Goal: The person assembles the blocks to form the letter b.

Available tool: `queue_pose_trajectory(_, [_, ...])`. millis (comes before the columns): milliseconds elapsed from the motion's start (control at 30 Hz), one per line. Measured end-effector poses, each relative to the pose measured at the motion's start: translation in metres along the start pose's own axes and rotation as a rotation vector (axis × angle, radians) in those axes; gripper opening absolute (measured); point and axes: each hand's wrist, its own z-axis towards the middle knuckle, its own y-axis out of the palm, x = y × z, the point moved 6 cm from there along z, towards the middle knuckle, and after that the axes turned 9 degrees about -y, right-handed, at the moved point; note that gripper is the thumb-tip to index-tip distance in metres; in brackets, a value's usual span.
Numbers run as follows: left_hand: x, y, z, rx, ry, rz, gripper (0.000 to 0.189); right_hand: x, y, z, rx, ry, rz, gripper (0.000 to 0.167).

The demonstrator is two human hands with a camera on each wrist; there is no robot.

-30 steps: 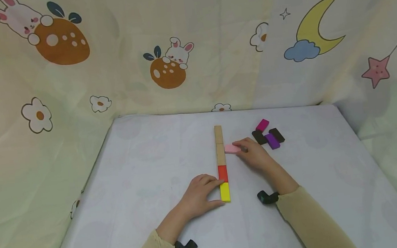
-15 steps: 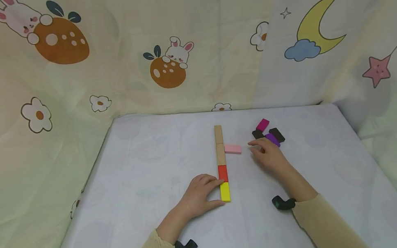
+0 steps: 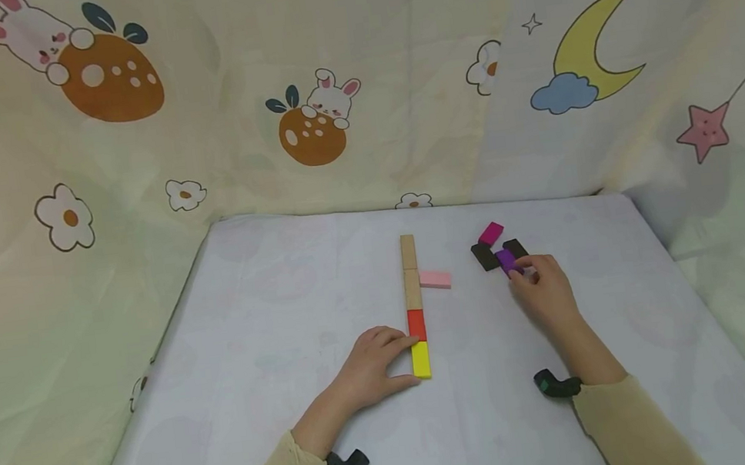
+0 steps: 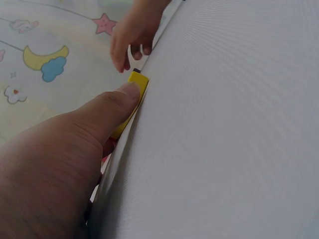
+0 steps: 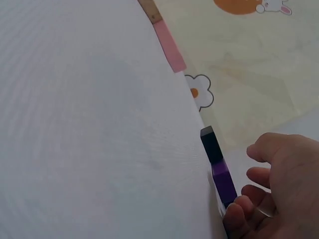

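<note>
A column of small blocks runs away from the person in the head view: yellow (image 3: 421,361), red (image 3: 416,325) and two tan blocks (image 3: 410,270). My left hand (image 3: 380,365) holds the yellow block, its thumb at the near end and forefinger by the red joint. In the left wrist view, the thumb presses the end of the yellow block (image 4: 138,79). My right hand (image 3: 549,290) is over the loose blocks, fingers loosely bent, fingertips right at the purple block (image 3: 505,260). The hand partly covers a dark block (image 3: 515,247) behind it.
A pink block (image 3: 435,279) lies crosswise, its end beside the tan blocks. Another dark block (image 3: 484,256) and a magenta block (image 3: 490,233) lie left of the purple one. The white tabletop (image 3: 248,302) meets a printed cloth (image 3: 215,89) at the back and sides.
My right hand has let go of the pink block and moved right, to the loose blocks. The pink block stays beside the column. My left hand has kept its place.
</note>
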Motion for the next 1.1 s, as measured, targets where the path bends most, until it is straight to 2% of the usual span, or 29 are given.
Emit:
queue_pose_trajectory(100, [0.0, 0.0, 0.0, -0.001, -0.001, -0.006, 0.065, 0.004, 0.0, 0.002, -0.022, 0.048, -0.029, 0.047])
queue_pose_trajectory(167, [0.0, 0.0, 0.0, -0.001, 0.001, -0.006, 0.065, 0.003, 0.0, 0.003, -0.027, 0.051, -0.044, 0.048])
queue_pose_trajectory(533, [0.0, 0.0, 0.0, 0.018, 0.023, 0.005, 0.065, -0.005, 0.002, 0.006, -0.051, 0.086, -0.078, 0.046])
queue_pose_trajectory(833, [0.0, 0.0, -0.001, 0.032, 0.035, 0.013, 0.065, -0.006, 0.005, 0.007, -0.031, 0.088, -0.083, 0.049])
queue_pose_trajectory(1100, [-0.002, 0.001, 0.0, 0.019, 0.02, 0.007, 0.065, -0.004, 0.008, 0.009, 0.033, 0.085, -0.102, 0.047])
